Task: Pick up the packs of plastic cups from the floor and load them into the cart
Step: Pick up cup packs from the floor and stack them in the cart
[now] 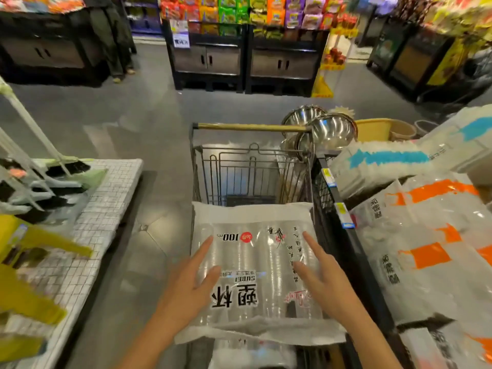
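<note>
One pack of plastic cups (255,272) lies across the cart (250,166) at 6 o'clock, both hands (186,291) flat, fingers spread, gripping nothing; another pack (253,355) shows beneath; floor packs unseen.

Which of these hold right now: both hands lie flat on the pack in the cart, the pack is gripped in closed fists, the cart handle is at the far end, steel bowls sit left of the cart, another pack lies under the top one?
1. Both hands, left hand and right hand, lie open on the top pack. True.
2. The pack is held in closed fists. False: fingers are spread, no grip closed.
3. The cart handle is at the far end. True.
4. Steel bowls sit left of the cart. False: they are at its far right.
5. Another pack shows beneath the top one. True.
</note>
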`<state>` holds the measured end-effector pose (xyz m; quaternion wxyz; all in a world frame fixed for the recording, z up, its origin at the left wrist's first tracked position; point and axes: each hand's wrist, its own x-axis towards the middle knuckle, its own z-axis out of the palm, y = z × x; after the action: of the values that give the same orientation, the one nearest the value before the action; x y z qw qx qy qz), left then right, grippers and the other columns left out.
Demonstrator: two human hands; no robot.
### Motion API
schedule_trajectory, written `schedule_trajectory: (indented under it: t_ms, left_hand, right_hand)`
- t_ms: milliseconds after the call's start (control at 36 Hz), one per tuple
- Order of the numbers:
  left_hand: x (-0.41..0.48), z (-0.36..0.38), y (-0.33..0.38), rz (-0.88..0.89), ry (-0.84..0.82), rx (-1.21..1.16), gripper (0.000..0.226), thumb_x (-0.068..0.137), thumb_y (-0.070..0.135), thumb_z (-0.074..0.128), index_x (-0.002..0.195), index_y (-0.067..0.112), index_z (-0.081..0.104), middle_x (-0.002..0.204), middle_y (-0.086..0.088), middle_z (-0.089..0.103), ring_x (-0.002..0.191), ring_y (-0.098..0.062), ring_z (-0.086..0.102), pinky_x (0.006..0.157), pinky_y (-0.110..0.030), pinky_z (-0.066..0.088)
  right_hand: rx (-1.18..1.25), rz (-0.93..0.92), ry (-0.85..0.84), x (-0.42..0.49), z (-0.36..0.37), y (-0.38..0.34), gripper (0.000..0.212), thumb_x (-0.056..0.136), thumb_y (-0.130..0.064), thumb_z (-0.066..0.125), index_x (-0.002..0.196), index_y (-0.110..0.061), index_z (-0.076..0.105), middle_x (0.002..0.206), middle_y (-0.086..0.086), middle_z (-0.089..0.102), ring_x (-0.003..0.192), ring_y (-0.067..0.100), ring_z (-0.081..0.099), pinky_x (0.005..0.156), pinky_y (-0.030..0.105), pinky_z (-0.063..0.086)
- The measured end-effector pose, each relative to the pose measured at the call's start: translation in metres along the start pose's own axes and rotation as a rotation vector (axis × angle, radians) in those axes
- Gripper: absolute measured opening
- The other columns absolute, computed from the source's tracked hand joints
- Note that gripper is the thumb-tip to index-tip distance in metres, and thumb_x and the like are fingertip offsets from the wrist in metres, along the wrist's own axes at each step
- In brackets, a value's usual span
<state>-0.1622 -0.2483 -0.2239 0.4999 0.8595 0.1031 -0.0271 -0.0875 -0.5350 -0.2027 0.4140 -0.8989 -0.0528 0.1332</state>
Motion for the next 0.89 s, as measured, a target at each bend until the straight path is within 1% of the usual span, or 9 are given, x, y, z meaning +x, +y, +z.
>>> schedule_trajectory:
  t_ms: [194, 278, 389, 444, 500, 583, 694, 806, 889]
  left_hand:
    - [0.011, 0.075, -0.073, -0.147, -0.037, 0.108, 0.061, 0.095, 0.053, 0.046, 0.143, 0.065, 0.010, 0.154, 0.030, 0.020, 0.144, -0.002, 0.018, 0.118, -0.041, 0.023]
    - [0.010, 0.105, -0.106, -0.242, -0.051, 0.116, 0.063, 0.096, 0.047, 0.049, 0.141, 0.067, 0.010, 0.156, 0.023, 0.019, 0.147, -0.007, 0.014, 0.119, -0.045, 0.019]
    - [0.004, 0.138, -0.155, -0.310, -0.111, 0.124, 0.062, 0.097, 0.042, 0.051, 0.145, 0.061, 0.016, 0.153, 0.024, 0.024, 0.141, -0.003, 0.026, 0.114, -0.033, 0.024]
    - [0.002, 0.150, -0.177, -0.337, -0.136, 0.140, 0.063, 0.096, 0.044, 0.051, 0.145, 0.060, 0.015, 0.150, 0.032, 0.020, 0.140, -0.004, 0.029, 0.113, -0.034, 0.027]
    - [0.005, 0.160, -0.194, -0.356, -0.168, 0.158, 0.064, 0.096, 0.043, 0.051, 0.146, 0.060, 0.014, 0.150, 0.032, 0.021, 0.141, -0.006, 0.028, 0.115, -0.037, 0.027]
    - [0.008, 0.177, -0.214, -0.395, -0.217, 0.176, 0.064, 0.097, 0.045, 0.047, 0.146, 0.059, 0.010, 0.155, 0.020, 0.023, 0.143, -0.008, 0.024, 0.117, -0.042, 0.025]
    - [0.014, 0.198, -0.232, -0.471, -0.219, 0.186, 0.067, 0.097, 0.041, 0.047, 0.142, 0.065, 0.004, 0.158, 0.012, 0.020, 0.145, -0.016, 0.026, 0.117, -0.048, 0.027]
    - [0.017, 0.209, -0.236, -0.527, -0.226, 0.213, 0.068, 0.099, 0.040, 0.042, 0.138, 0.070, -0.004, 0.161, 0.007, 0.010, 0.146, -0.019, 0.022, 0.116, -0.047, 0.022]
    - [0.017, 0.209, -0.237, -0.550, -0.244, 0.224, 0.065, 0.099, 0.044, 0.039, 0.139, 0.068, -0.007, 0.163, 0.005, 0.001, 0.148, -0.025, 0.018, 0.114, -0.053, 0.021]
  right_hand:
    - [0.046, 0.114, -0.104, 0.022, 0.068, 0.106, 0.068, 0.101, -0.044, 0.058, 0.156, -0.051, 0.019, 0.151, -0.023, 0.037, 0.143, 0.001, 0.034, 0.121, 0.033, 0.032]
    - [0.053, 0.157, -0.137, 0.023, 0.101, 0.146, 0.068, 0.102, -0.038, 0.059, 0.154, -0.056, 0.017, 0.156, -0.021, 0.035, 0.146, 0.003, 0.032, 0.124, 0.041, 0.031]
    - [0.102, 0.349, -0.178, 0.021, 0.148, 0.199, 0.080, 0.098, -0.019, 0.067, 0.148, -0.062, 0.021, 0.156, -0.013, 0.034, 0.143, 0.005, 0.034, 0.124, 0.046, 0.034]
    - [0.186, 0.476, -0.243, 0.020, 0.160, 0.202, 0.071, 0.093, -0.037, 0.075, 0.142, -0.066, 0.034, 0.163, -0.009, 0.028, 0.140, 0.010, 0.041, 0.122, 0.049, 0.037]
    - [0.107, 0.473, -0.221, 0.015, 0.177, 0.219, 0.061, 0.093, -0.056, 0.068, 0.145, -0.061, 0.036, 0.161, -0.026, 0.013, 0.140, 0.014, 0.042, 0.124, 0.049, 0.032]
    - [0.050, 0.367, -0.282, 0.012, 0.191, 0.229, 0.060, 0.104, -0.046, 0.051, 0.147, -0.071, 0.017, 0.156, -0.044, 0.004, 0.155, 0.004, 0.006, 0.130, 0.046, 0.016]
    - [0.039, 0.407, -0.276, 0.023, 0.197, 0.241, 0.073, 0.105, -0.026, 0.054, 0.149, -0.054, 0.002, 0.161, -0.026, 0.001, 0.157, 0.008, 0.004, 0.130, 0.043, 0.010]
    - [0.006, 0.461, -0.289, 0.034, 0.201, 0.242, 0.080, 0.104, -0.025, 0.056, 0.149, -0.056, -0.002, 0.162, -0.022, 0.006, 0.149, 0.004, 0.003, 0.129, 0.048, 0.011]
    - [-0.019, 0.492, -0.329, 0.037, 0.199, 0.234, 0.080, 0.105, -0.025, 0.053, 0.161, -0.042, -0.002, 0.166, 0.005, 0.031, 0.152, 0.022, 0.028, 0.124, 0.042, 0.025]
